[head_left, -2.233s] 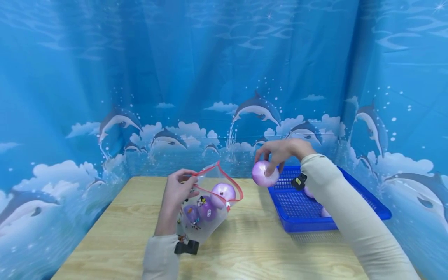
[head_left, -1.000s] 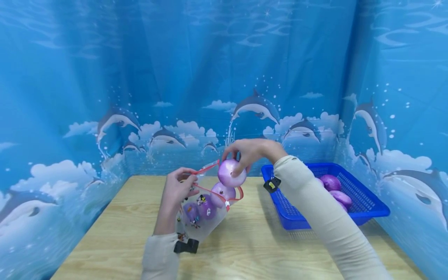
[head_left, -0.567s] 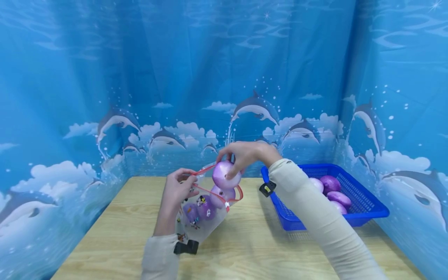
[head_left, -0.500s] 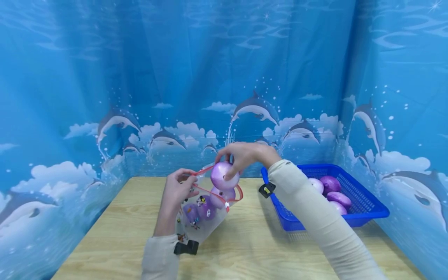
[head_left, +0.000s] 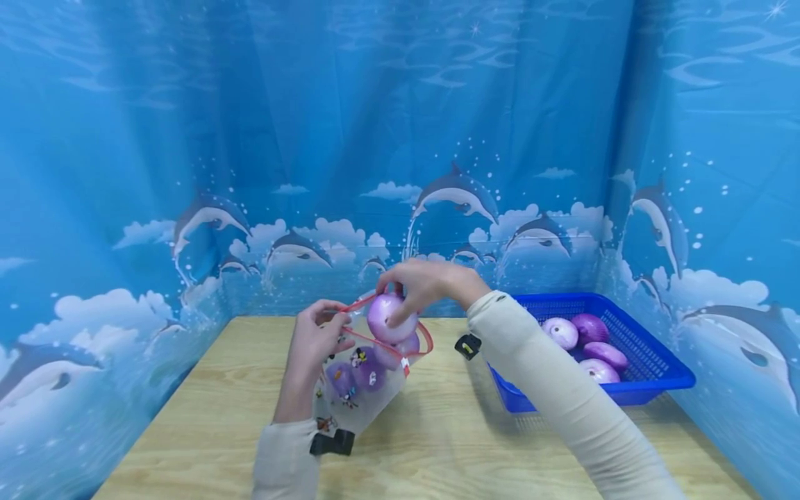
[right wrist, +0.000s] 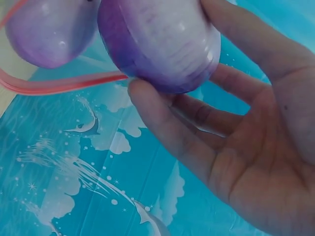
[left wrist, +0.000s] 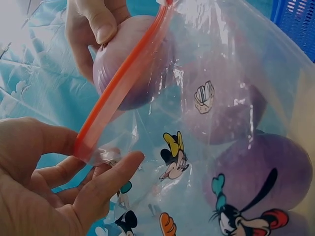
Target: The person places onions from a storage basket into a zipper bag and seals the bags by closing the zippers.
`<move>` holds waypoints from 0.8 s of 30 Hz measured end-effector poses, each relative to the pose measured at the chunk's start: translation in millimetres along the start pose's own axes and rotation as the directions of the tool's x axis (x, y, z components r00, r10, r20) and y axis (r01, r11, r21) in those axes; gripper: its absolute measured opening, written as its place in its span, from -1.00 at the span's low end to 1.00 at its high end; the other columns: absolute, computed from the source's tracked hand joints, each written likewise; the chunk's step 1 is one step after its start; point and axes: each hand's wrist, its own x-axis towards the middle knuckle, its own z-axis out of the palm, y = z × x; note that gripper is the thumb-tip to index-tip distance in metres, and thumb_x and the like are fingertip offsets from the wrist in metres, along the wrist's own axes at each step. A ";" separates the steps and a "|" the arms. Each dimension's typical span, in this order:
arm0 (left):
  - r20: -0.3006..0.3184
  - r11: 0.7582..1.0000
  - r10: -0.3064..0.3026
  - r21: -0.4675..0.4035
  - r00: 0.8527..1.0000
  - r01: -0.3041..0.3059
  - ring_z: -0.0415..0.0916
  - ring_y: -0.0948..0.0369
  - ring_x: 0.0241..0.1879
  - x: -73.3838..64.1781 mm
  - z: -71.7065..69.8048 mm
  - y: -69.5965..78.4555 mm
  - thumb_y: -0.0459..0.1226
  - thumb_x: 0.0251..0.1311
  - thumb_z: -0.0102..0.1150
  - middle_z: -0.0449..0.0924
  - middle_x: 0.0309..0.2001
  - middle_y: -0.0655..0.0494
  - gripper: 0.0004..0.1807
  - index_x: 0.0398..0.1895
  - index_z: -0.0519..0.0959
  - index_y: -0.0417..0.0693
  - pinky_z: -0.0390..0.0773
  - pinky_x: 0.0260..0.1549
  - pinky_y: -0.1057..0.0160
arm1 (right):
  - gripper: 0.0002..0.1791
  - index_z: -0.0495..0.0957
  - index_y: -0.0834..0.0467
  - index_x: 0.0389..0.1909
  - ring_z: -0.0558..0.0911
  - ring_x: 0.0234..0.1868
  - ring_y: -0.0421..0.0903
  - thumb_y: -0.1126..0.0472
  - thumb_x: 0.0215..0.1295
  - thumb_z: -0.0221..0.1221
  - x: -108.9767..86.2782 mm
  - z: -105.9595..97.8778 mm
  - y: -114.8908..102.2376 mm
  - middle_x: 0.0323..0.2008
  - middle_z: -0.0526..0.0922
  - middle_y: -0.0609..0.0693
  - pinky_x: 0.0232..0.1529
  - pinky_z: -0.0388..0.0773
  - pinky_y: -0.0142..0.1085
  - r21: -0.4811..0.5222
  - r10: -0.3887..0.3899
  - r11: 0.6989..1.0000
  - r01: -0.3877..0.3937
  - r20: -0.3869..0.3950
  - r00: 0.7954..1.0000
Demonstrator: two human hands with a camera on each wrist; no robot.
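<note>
One left hand (head_left: 315, 340) pinches the red-zippered clear cartoon bag (head_left: 369, 411), three purple onions (head_left: 410, 344) inside; at its mouth, toward one o'clock, the right hand (head_left: 425, 282) grips another onion (head_left: 386, 316); at three o'clock on the bench (head_left: 444, 444), a blue basket (head_left: 653, 383) holds four more.

The head view is bright, with a soft shadow on the desk (head_left: 206, 403) beside the blue basket (head_left: 656, 362). The left wrist view looks darker, with shiny glare on the clear bag (left wrist: 211, 152).
</note>
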 end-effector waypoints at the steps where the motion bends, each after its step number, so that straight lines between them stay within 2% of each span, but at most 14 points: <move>1: -0.001 1.000 0.000 -0.005 1.000 0.000 0.65 0.05 -0.11 0.1 0.0 0.1 -0.27 0.51 0.08 0.59 0.04 -0.20 -0.77 0.09 0.59 -0.13 0.85 -0.21 0.21 | -0.40 0.55 -0.07 0.26 0.58 0.06 -0.09 -0.14 0.23 0.44 0.4 0.7 -0.8 0.05 0.64 -0.06 -0.03 0.74 -0.26 -0.004 -0.008 1.000 0.008 -0.001 1.000; 9: -0.011 1.000 0.002 -0.024 1.000 -0.003 0.67 0.06 -0.12 1.1 -0.7 0.3 -0.27 0.52 0.05 0.60 0.03 -0.20 -0.77 0.10 0.58 -0.14 0.85 -0.20 0.20 | -0.53 0.59 -0.02 0.21 0.64 -0.14 -0.14 -0.01 0.32 0.39 0.8 1.0 -2.5 -0.09 0.68 -0.04 -0.18 0.74 -0.38 0.018 -0.024 1.000 0.024 -0.007 1.000; 15: -0.017 0.999 0.010 -0.033 1.000 -0.011 0.67 0.06 -0.13 1.1 -1.0 -0.4 -0.27 0.52 0.04 0.60 0.03 -0.21 -0.77 0.09 0.57 -0.14 0.85 -0.21 0.21 | -0.58 0.61 -0.02 0.20 0.65 -0.15 -0.16 0.09 0.34 0.38 -1.5 0.0 -1.1 -0.11 0.70 -0.04 -0.18 0.73 -0.39 0.013 -0.036 0.999 0.036 -0.033 0.999; 24: -0.021 0.999 0.013 -0.033 1.000 -0.014 0.66 0.04 -0.08 1.2 -0.9 -0.2 -0.26 0.53 0.04 0.59 0.05 -0.20 -0.77 0.09 0.57 -0.14 0.85 -0.21 0.21 | -0.70 0.67 0.04 0.09 0.66 -0.20 -0.15 0.17 0.36 0.35 -2.7 -0.4 1.1 -0.17 0.73 -0.05 -0.20 0.72 -0.40 0.015 -0.098 0.995 0.100 -0.102 0.990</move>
